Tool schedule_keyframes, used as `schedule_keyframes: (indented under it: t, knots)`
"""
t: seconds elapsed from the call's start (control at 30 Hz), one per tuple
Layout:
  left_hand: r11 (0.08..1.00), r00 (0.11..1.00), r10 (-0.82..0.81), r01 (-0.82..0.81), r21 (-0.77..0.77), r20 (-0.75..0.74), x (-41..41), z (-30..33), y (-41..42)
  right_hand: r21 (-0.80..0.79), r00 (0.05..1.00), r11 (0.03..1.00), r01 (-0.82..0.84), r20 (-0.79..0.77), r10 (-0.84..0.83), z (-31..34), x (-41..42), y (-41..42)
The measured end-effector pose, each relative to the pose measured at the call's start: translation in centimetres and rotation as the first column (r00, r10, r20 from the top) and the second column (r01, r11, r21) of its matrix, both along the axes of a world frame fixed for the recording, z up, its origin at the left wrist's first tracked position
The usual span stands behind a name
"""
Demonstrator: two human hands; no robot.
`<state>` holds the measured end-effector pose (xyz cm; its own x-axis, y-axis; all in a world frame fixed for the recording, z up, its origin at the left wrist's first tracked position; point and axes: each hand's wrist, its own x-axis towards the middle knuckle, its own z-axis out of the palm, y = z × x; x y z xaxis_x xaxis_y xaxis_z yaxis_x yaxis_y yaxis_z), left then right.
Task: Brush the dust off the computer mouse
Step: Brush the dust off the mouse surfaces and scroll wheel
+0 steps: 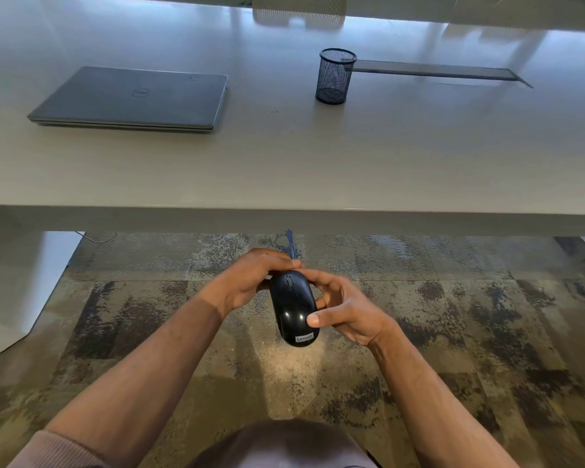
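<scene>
— Two large things first: which are they?
— One wide pale surface (284, 157), then a closed grey laptop (132, 99) on it, with a black mesh cup (335, 77) well apart.

— And the hands?
— Right hand (345, 309) grips the glossy black computer mouse (293, 307) over the carpet floor (453, 315). Left hand (250, 282) pinches a thin blue brush (290, 244) at the mouse's front.

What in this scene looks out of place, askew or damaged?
Nothing stands out. Both hands hold the mouse below the table edge; the closed laptop lies flat and the mesh pen cup stands upright.
</scene>
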<state>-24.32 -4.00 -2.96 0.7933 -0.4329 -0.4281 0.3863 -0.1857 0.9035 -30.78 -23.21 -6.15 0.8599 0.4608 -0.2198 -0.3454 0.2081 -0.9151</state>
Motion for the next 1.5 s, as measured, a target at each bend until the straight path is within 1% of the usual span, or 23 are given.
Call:
schedule_keyframes:
  t: [0.13, 0.27, 0.37, 0.47, 0.6, 0.77, 0.83, 0.93, 1.0, 1.1, 1.2, 1.27, 1.4, 1.5]
  knots:
    - [0.996, 0.998, 0.043, -0.046, -0.072, -0.048, -0.3, -0.4, -0.1, 0.022, 1.0, 0.999, 0.028, -0.007, -0.028, -0.1, 0.0, 0.2]
    - [0.991, 0.993, 0.075, -0.083, -0.102, -0.088, -1.3, -0.5, 0.4, 0.031, 0.994, 0.993, 0.112, 0.014, -0.113, -0.4, 0.0, 0.1]
    - [0.993, 0.99, 0.066, -0.077, -0.089, -0.125, -3.0, -0.9, 0.6, 0.009, 0.985, 0.985, 0.173, 0.007, -0.174, -0.5, 0.0, -0.1]
    - [0.985, 0.981, 0.071, -0.097, -0.141, -0.179, -4.5, -1.3, 0.4, -0.022, 0.976, 0.975, 0.22, 0.005, -0.22, -0.8, 0.0, 0.1]
    - [0.975, 0.973, 0.156, -0.179, -0.131, -0.167, -4.9, -1.4, 0.1, -0.027, 0.975, 0.975, 0.221, 0.018, -0.22, -0.9, 0.1, 0.8]
    - [0.97, 0.972, 0.175, -0.198, -0.145, -0.157, -4.8, -1.4, 0.5, -0.02, 0.981, 0.981, 0.195, 0.03, -0.194, -1.1, 0.2, 1.0]
    - [0.966, 0.971, 0.18, -0.204, -0.157, -0.155, -4.7, -1.4, 0.7, -0.011, 0.975, 0.975, 0.221, 0.015, -0.221, -1.1, 0.1, 0.8]
    - [0.963, 0.972, 0.186, -0.209, -0.171, -0.143, -4.5, -1.4, 0.9, -0.029, 0.944, 0.944, 0.329, -0.019, -0.33, -0.8, 0.0, 0.5]
    - [0.958, 0.967, 0.203, -0.228, -0.176, -0.152, -4.4, -1.4, 1.0, -0.088, 0.896, 0.894, 0.44, -0.031, -0.444, -0.7, 0.0, 0.1]
    - [0.955, 0.964, 0.212, -0.239, -0.177, -0.159, -4.2, -1.6, 1.3, -0.162, 0.814, 0.801, 0.576, 0.031, -0.58, -0.6, 0.1, -0.6]
    - [0.954, 0.964, 0.212, -0.24, -0.179, -0.161, -4.2, -1.8, 1.4, -0.227, 0.778, 0.747, 0.625, 0.113, -0.618, -0.3, 0.0, -0.9]
    - [0.955, 0.963, 0.213, -0.241, -0.174, -0.164, -4.1, -2.0, 1.5, -0.217, 0.761, 0.73, 0.648, 0.147, -0.631, -0.1, 0.0, -1.0]
    - [0.958, 0.962, 0.22, -0.244, -0.15, -0.162, -3.9, -2.5, 1.8, -0.139, 0.757, 0.744, 0.653, 0.146, -0.637, 0.7, 0.0, -0.8]
    - [0.952, 0.956, 0.247, -0.27, -0.144, -0.159, -3.7, -2.6, 1.9, -0.127, 0.774, 0.768, 0.628, 0.197, -0.601, 1.5, -0.2, -0.5]
